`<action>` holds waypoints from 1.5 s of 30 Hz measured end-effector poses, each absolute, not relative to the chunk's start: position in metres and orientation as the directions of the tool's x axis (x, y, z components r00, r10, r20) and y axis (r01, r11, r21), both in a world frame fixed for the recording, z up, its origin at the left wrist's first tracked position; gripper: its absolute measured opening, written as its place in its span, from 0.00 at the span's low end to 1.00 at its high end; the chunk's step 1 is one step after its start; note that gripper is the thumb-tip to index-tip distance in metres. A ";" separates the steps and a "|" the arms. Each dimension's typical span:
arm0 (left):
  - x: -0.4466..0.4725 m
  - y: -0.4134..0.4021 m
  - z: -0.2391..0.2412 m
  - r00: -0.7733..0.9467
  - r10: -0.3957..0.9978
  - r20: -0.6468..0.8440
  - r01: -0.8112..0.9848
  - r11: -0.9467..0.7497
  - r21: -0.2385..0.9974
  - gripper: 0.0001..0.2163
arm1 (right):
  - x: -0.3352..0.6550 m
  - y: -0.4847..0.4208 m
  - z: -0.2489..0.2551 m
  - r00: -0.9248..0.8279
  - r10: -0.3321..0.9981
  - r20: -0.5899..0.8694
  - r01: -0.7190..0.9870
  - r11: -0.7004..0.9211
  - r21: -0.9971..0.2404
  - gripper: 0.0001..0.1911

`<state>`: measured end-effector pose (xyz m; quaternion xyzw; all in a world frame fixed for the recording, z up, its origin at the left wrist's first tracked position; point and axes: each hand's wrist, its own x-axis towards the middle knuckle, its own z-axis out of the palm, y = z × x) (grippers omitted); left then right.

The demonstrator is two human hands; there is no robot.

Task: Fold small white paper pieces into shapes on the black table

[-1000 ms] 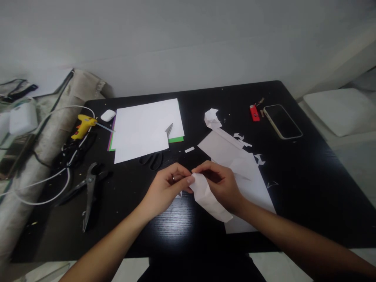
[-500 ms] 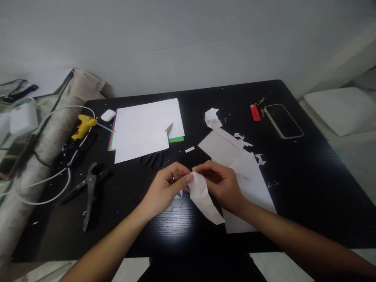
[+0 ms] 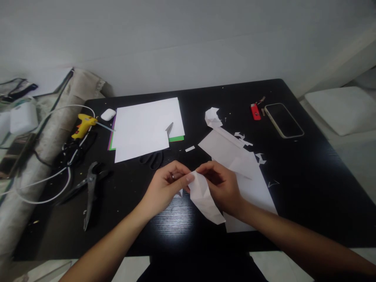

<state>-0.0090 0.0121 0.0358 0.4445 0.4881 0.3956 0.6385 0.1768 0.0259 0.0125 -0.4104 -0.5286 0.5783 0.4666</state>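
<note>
Paper strip (image 3: 207,201), white, thin and creased, hangs between the two bare hands above the black wood-grain table (image 3: 317,207). A second ago its loose lower end slanted toward four o'clock beside the right palm; it has since swung in to about five o'clock, barely moving over the last half second. That looks like a small turn of the strip at its upper end, with the handling unfinished.

Faint folds break its surface into shallow facets, and the free end tapers to a corner. The left hand (image 3: 167,186) pinches the top, thumb on the near face. The right hand (image 3: 225,186) has its index fingertip at the upper edge; its thumb is hidden, so whether it pinches too I cannot tell.

Outward from the strip, loose white paper sheets (image 3: 254,196) lie at three o'clock, a crumpled white paper piece (image 3: 213,118) at twelve, black-handled scissors (image 3: 151,159) near ten, and dark metal pliers (image 3: 91,181) at nine.
</note>
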 end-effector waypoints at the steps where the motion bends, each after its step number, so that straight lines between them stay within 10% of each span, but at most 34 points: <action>1: -0.009 0.012 0.036 0.209 0.939 -0.274 -0.066 0.293 0.954 0.07 | 0.176 0.025 0.012 -0.225 0.974 0.028 -0.104 0.005 -0.995 0.03; 45: -0.011 0.009 0.028 0.060 0.991 -0.118 0.192 0.104 0.976 0.11 | 0.179 0.033 0.017 -0.257 0.966 -0.016 -0.046 -0.029 -0.999 0.04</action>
